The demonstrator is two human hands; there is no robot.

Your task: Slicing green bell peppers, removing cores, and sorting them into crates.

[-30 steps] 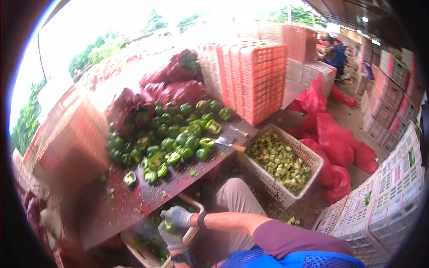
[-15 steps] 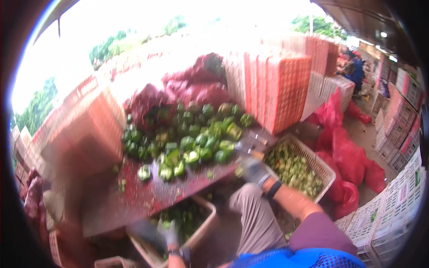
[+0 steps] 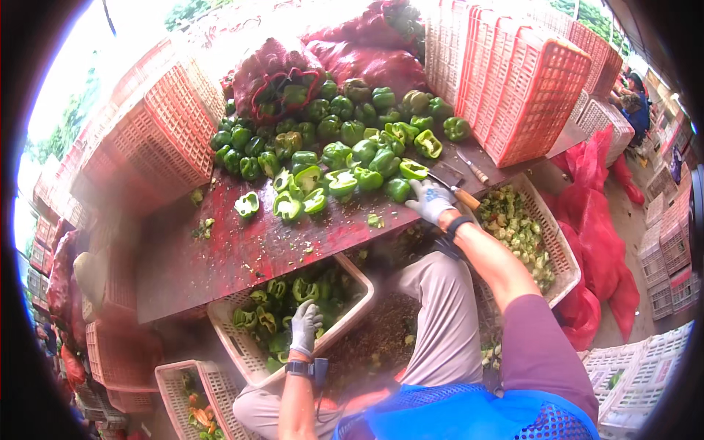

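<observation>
Hands apart, and here we have them: the left hand (image 3: 304, 328), gloved, fingers curled over the cut peppers (image 3: 305, 289) in the crate (image 3: 239, 350) at lower centre, though we cannot tell whether anything is in its grasp. Our right hand (image 3: 433, 202), fingers loosely spread, is at the counter (image 3: 220, 242) edge, right of centre, just beside a whole green pepper (image 3: 398, 190); contact we cannot make out. And look there, right by those fingers: the broad-bladed knife (image 3: 466, 199), its wooden handle at the edge, near the crate of trimmings (image 3: 572, 282). We'd worry about that: a careless sideways reach could meet the blade, or a nudge could tip it off. A smaller knife (image 3: 477, 170) lies just beyond. The heaped peppers at upper centre look loosely stacked too; pulling one from low down might send others rolling.
</observation>
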